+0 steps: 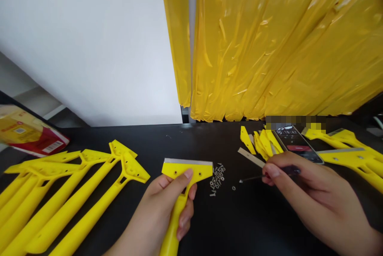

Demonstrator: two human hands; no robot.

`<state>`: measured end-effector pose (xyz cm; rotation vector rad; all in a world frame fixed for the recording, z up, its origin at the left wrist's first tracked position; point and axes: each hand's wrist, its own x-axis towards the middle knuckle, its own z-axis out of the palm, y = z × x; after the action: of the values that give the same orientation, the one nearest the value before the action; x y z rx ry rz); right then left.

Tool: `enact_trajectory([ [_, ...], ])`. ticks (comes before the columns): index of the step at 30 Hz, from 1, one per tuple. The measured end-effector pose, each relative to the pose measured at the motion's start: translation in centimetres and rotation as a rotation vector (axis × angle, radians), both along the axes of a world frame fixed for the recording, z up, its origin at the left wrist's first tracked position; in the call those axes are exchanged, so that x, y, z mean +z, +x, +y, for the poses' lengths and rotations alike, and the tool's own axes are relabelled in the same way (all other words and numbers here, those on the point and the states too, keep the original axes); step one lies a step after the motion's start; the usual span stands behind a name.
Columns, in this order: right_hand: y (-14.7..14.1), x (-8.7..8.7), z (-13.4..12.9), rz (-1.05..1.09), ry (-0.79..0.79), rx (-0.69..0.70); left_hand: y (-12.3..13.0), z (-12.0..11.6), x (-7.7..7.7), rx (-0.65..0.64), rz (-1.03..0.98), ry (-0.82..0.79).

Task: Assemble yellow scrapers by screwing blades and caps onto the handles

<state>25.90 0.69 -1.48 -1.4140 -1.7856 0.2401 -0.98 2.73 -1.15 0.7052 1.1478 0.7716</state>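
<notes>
Yellow plastic forms the scraper [176, 212] held in the closed left hand [163, 202] over the counter [215, 224], a metal blade [188, 161] along its head. The right hand [320, 196] pinches a thin screwdriver [295, 171]. Loose screws and nuts [218, 184] lie between both hands; farther right, a phone [295, 141] rests near the counter's far edge.

yellow scraper [196, 171], black table [191, 140]

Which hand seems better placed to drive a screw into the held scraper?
Probably the right hand: it holds the screwdriver near the loose screws, while the left hand grips the yellow scraper.
</notes>
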Motion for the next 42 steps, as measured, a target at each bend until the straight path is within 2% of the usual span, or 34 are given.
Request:
enact_trajectory([
  [14,-0.32,0.20,-0.15,-0.016,0.073,0.033,0.06,-0.28,0.32,0.011,0.033,0.000],
  [23,-0.26,0.52,-0.29,-0.010,0.010,0.124,0.04,-0.16,0.36,-0.004,0.031,0.003],
  [42,0.13,0.07,-0.32,-0.019,-0.026,0.160,0.02,-0.13,0.31,-0.015,0.035,-0.002],
])
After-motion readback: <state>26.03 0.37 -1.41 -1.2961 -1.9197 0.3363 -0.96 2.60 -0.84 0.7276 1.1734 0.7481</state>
